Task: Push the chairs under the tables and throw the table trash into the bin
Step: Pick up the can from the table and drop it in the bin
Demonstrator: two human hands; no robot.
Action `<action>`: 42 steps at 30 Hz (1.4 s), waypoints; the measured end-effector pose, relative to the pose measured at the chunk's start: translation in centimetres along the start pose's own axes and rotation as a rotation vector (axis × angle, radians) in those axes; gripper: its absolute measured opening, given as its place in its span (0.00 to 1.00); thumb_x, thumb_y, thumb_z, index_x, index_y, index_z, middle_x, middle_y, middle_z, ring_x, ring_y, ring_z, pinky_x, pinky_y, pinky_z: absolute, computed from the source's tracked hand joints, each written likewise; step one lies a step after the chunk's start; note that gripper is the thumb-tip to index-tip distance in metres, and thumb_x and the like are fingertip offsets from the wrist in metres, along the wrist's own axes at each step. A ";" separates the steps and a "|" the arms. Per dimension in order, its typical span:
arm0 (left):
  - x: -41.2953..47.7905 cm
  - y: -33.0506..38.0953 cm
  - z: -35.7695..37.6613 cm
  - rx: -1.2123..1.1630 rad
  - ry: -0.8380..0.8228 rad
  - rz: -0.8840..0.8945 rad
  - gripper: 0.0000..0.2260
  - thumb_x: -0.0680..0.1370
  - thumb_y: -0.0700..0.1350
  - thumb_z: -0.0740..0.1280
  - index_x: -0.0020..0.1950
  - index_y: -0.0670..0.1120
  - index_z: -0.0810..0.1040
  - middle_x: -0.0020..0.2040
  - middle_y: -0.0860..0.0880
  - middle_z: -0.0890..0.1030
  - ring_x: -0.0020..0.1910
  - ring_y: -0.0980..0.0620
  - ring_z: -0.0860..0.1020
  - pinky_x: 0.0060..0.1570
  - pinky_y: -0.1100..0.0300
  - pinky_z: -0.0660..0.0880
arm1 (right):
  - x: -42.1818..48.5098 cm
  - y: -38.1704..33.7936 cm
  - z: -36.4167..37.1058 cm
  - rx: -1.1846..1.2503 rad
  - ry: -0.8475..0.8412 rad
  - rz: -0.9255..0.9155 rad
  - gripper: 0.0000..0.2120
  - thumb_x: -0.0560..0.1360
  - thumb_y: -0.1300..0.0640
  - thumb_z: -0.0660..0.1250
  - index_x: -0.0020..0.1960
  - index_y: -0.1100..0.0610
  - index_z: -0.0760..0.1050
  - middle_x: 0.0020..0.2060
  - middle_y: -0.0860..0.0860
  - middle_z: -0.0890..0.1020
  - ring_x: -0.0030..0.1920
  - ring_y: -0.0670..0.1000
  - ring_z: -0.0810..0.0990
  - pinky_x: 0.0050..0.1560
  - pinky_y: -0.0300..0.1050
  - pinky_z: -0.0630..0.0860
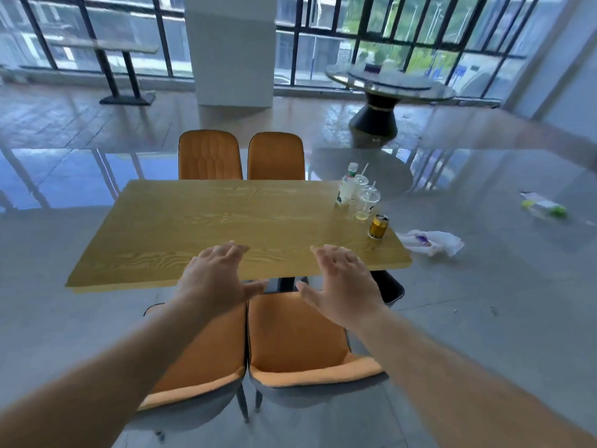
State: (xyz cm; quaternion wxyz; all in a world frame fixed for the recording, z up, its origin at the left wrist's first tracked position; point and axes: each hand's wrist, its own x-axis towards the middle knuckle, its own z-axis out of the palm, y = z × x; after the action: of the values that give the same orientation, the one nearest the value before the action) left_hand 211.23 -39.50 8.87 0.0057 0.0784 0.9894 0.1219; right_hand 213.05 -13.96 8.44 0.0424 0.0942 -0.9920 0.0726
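Observation:
A wooden table (193, 227) stands ahead of me. Two orange chairs sit at its near side, the left chair (206, 360) and the right chair (297, 334), both tucked partly under the edge. Two more orange chairs (210, 155) (276, 156) stand at the far side. My left hand (216, 276) and my right hand (345, 282) hover open, palms down, above the near chairs and the table edge, holding nothing. On the table's right end stand a plastic bottle (348, 185), clear cups with straws (366, 202) and a gold can (378, 227).
A crumpled white bag (433, 242) and a green-and-white bottle (544, 205) lie on the grey floor to the right. A round glass table (387, 88) stands far right, a white pillar (231, 50) behind, a high bar table (106, 50) at the far left. No bin is in view.

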 end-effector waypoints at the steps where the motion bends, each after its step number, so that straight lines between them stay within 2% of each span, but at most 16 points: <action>1: 0.9 2.0 -2.3 0.003 0.050 0.037 0.45 0.71 0.80 0.59 0.82 0.56 0.61 0.82 0.50 0.66 0.79 0.44 0.65 0.73 0.42 0.67 | 0.2 1.1 -2.7 -0.013 0.039 0.004 0.39 0.79 0.29 0.56 0.82 0.50 0.55 0.80 0.55 0.64 0.80 0.59 0.60 0.79 0.62 0.59; 5: 3.6 11.4 -10.2 0.020 0.222 0.187 0.46 0.69 0.81 0.57 0.80 0.56 0.64 0.80 0.50 0.68 0.78 0.45 0.66 0.75 0.40 0.67 | -0.3 6.8 -13.4 -0.071 0.201 0.034 0.42 0.76 0.26 0.57 0.81 0.49 0.59 0.79 0.53 0.66 0.79 0.59 0.62 0.77 0.61 0.61; 10: 6.4 25.5 -17.0 0.057 0.388 0.354 0.46 0.68 0.82 0.56 0.79 0.57 0.65 0.80 0.49 0.69 0.79 0.44 0.64 0.76 0.40 0.64 | -3.6 17.3 -25.5 -0.160 0.365 0.058 0.43 0.75 0.25 0.57 0.80 0.51 0.62 0.77 0.55 0.69 0.77 0.60 0.65 0.75 0.61 0.64; 13: 7.9 34.9 -19.7 0.074 0.460 0.420 0.47 0.67 0.82 0.55 0.80 0.58 0.64 0.81 0.49 0.68 0.79 0.44 0.64 0.77 0.39 0.63 | -6.1 24.8 -32.0 -0.221 0.460 0.073 0.43 0.73 0.26 0.55 0.79 0.51 0.64 0.76 0.54 0.70 0.76 0.60 0.67 0.73 0.61 0.66; 20: 10.3 57.6 -23.3 0.038 0.595 0.562 0.46 0.66 0.81 0.57 0.78 0.56 0.67 0.80 0.48 0.69 0.78 0.42 0.65 0.77 0.38 0.62 | -11.9 42.3 -43.2 -0.314 0.619 0.150 0.41 0.75 0.26 0.60 0.79 0.50 0.64 0.77 0.52 0.71 0.75 0.59 0.68 0.73 0.59 0.68; 26: 13.7 72.9 -22.4 0.040 0.605 0.686 0.45 0.68 0.79 0.56 0.80 0.57 0.65 0.82 0.48 0.66 0.80 0.43 0.63 0.77 0.37 0.61 | -14.9 54.9 -47.9 -0.361 0.667 0.268 0.43 0.74 0.24 0.56 0.80 0.50 0.64 0.78 0.55 0.70 0.77 0.60 0.67 0.75 0.61 0.66; 30: 17.7 81.1 -20.2 0.025 0.595 0.757 0.42 0.72 0.78 0.59 0.81 0.58 0.62 0.83 0.49 0.62 0.82 0.44 0.58 0.79 0.37 0.57 | -15.2 62.6 -48.5 -0.400 0.674 0.346 0.43 0.74 0.23 0.51 0.80 0.49 0.65 0.77 0.54 0.71 0.76 0.61 0.69 0.76 0.62 0.66; 32: 20.3 85.1 -18.4 0.009 0.580 0.802 0.42 0.73 0.77 0.60 0.81 0.58 0.62 0.83 0.49 0.63 0.81 0.44 0.60 0.78 0.38 0.59 | -14.7 66.9 -48.3 -0.417 0.657 0.394 0.44 0.74 0.23 0.50 0.80 0.49 0.65 0.77 0.54 0.72 0.76 0.61 0.70 0.74 0.63 0.68; 35: 25.1 90.8 -15.6 -0.008 0.542 0.881 0.41 0.73 0.75 0.64 0.81 0.57 0.62 0.81 0.49 0.66 0.77 0.43 0.67 0.73 0.41 0.67 | -13.3 73.5 -48.0 -0.402 0.611 0.476 0.43 0.73 0.23 0.54 0.80 0.48 0.60 0.76 0.51 0.71 0.72 0.60 0.72 0.67 0.61 0.75; 37: 28.8 94.4 -13.8 -0.021 0.514 0.919 0.40 0.73 0.73 0.66 0.80 0.57 0.63 0.80 0.50 0.69 0.76 0.44 0.69 0.72 0.43 0.68 | -12.1 77.7 -47.9 -0.425 0.559 0.511 0.42 0.74 0.24 0.56 0.80 0.47 0.59 0.74 0.50 0.72 0.70 0.59 0.72 0.65 0.59 0.75; 42: 38.0 103.3 -10.2 -0.022 0.424 0.954 0.41 0.73 0.75 0.63 0.82 0.57 0.62 0.82 0.49 0.65 0.79 0.44 0.62 0.78 0.42 0.60 | -8.9 87.0 -49.7 -0.560 0.404 0.566 0.40 0.74 0.23 0.52 0.77 0.47 0.67 0.72 0.49 0.75 0.73 0.57 0.69 0.73 0.58 0.66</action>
State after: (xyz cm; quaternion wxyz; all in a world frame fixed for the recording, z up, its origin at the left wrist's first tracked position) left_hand 189.24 62.96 44.07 -0.2502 0.4939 0.8218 0.1345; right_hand 208.45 79.73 44.70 0.2378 -0.2121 -0.9320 -0.1730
